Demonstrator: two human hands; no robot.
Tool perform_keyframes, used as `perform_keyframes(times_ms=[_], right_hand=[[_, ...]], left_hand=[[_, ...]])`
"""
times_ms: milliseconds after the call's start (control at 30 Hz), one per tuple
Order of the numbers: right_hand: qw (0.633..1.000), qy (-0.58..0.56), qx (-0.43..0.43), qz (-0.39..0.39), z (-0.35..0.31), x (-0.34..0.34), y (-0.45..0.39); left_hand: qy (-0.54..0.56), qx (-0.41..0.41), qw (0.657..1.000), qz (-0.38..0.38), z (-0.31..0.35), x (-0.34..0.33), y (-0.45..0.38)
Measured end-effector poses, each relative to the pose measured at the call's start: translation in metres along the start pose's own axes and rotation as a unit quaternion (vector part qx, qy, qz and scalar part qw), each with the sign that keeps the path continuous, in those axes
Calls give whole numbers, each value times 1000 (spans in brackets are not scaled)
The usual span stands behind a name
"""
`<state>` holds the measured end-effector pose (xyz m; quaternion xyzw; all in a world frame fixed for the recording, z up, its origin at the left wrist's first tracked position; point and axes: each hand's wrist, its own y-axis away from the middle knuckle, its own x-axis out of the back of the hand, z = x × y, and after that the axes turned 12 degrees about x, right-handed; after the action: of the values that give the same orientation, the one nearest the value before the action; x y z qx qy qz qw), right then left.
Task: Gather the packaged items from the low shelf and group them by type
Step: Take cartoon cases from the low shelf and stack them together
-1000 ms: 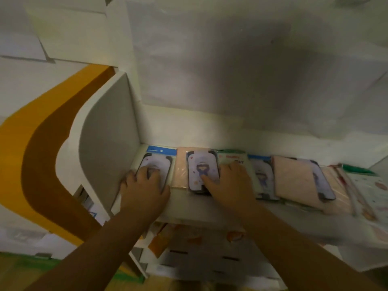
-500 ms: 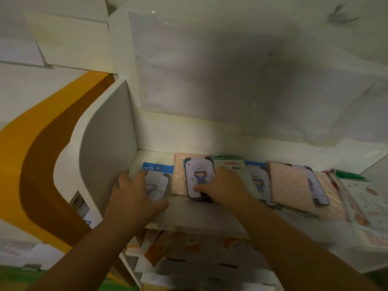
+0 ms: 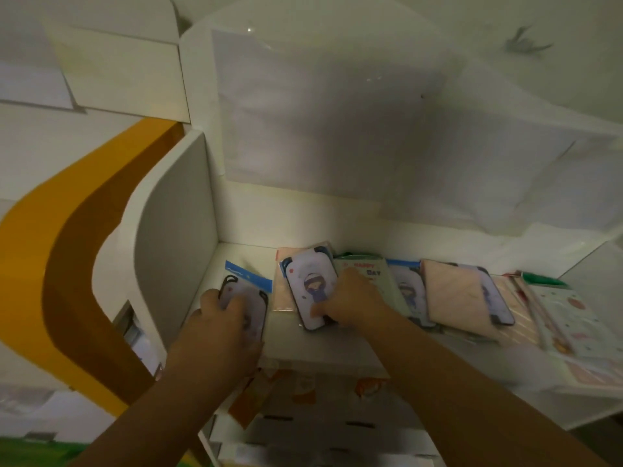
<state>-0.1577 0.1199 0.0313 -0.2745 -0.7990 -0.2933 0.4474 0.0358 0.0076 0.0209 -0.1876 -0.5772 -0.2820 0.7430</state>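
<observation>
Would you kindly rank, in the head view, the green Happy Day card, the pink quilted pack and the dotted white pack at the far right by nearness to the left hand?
From the left hand:
1. Green Happy Day card, mid-shelf, just beyond the right hand.
2. Pink quilted pack, further right.
3. Dotted white pack, at the shelf's right end.

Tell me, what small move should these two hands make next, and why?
Probably lift the right hand, bringing its cartoon-girl phone case over to the matching case under the left hand. Both prints look alike, and each hand already grips one on the shelf.
</observation>
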Motion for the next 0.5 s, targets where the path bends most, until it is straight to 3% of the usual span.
perform_keyframes(times_ms=[100,200,267,400,500], right_hand=[[999,-38,27,-14,6,-3,2],[988,-142,13,50,16,-6,12],[963,-257,7,87,20,-3,25],[906,-395,20,149,26,13,61],[870,-454,35,190,31,26,92]], left_hand=[[68,1,998,-16,-6,1,-2],[267,42,962,-34,-4,5,5],[389,77,917,-28,0,10,12],[448,88,890,-24,10,18,29],[535,93,838,-46,23,25,47]])
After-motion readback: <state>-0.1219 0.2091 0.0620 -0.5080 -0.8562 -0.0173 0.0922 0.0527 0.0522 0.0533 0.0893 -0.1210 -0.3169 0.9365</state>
